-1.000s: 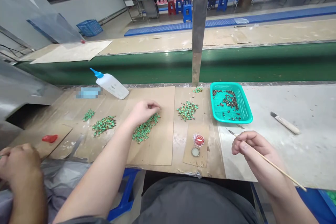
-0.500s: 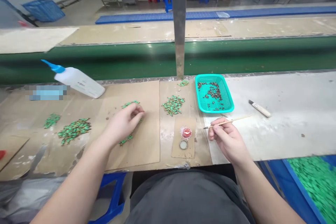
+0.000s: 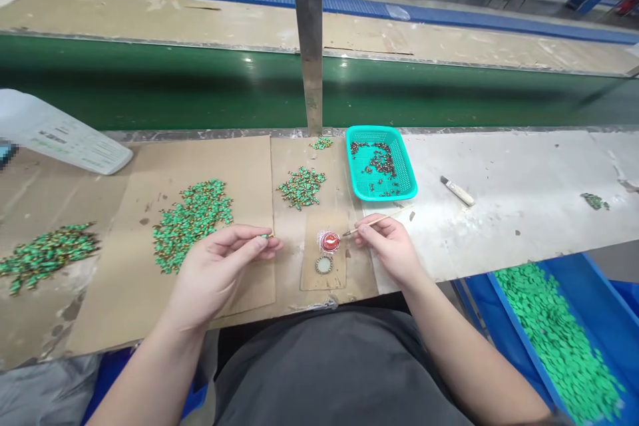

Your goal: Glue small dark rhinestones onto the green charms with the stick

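Between thumb and fingers, my left hand (image 3: 227, 263) pinches a small green and gold piece (image 3: 268, 235), just right of a large pile of green and gold pieces (image 3: 192, 219) on cardboard. My right hand (image 3: 387, 243) holds a thin brush (image 3: 372, 223) whose tip is at a small round pot of red paint (image 3: 330, 241). Below the red pot sits a second round pot with pale contents (image 3: 324, 265), both on a small cardboard piece (image 3: 309, 276). A smaller pile of green and gold pieces (image 3: 302, 187) lies above them.
A teal basket (image 3: 412, 190) holds small dark pieces. A white bottle (image 3: 74, 140) lies at the left, near another green pile (image 3: 50, 253). A metal post (image 3: 310, 46) stands behind the table. A short brush (image 3: 458, 191) is at the right, above a blue bin (image 3: 519, 319) of green pieces.
My left hand has come off the pile and now holds a small piece. The brush tip in my right hand has moved to the red pot. The view has shifted right and down.
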The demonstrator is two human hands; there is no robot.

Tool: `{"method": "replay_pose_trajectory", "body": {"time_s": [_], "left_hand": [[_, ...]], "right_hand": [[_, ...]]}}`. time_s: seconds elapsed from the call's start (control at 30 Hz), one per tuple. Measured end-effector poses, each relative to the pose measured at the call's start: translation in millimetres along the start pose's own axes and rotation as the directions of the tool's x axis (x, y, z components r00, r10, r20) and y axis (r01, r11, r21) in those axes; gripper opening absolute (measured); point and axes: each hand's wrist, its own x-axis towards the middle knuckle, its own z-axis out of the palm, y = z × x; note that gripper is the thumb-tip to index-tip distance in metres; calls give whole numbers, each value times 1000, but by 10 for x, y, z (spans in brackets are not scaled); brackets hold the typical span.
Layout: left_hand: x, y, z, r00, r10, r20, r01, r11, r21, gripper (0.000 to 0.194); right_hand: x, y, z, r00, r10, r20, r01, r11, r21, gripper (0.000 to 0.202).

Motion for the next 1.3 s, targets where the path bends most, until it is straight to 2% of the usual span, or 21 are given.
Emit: {"method": "replay_pose_trajectory", "body": {"time_s": [0.27,0.6,0.8,1.03,1.17,1.3], "left_hand": [[-161,87,114,1000,2,27,0,999,-54,62],[-252,82,159,998,-35,48,35,999,8,64],[-295,48,220,997,-52,53,50,998,30,56],[-326,-34,247,996,-22,83,18,999,47,36],[-379,4,311,989,-27,145,24,1000,18,31],[-482,162,413,948,-79,307,125,983,-134,36]], "right_hand": [[-9,-16,13,1000,-2,27,4,999,-52,58],[-8,8,24,1000,-15,19,16,998,-61,59],[-12,19,12,1000,-8,13,8,999,-43,58],[-47,-54,18,999,-35,-2,34,999,-32,57],[-184,-225,70,997,-71,3,71,997,-5,50],[-391,-471,193,987,-141,80,133,987,93,34]]}}
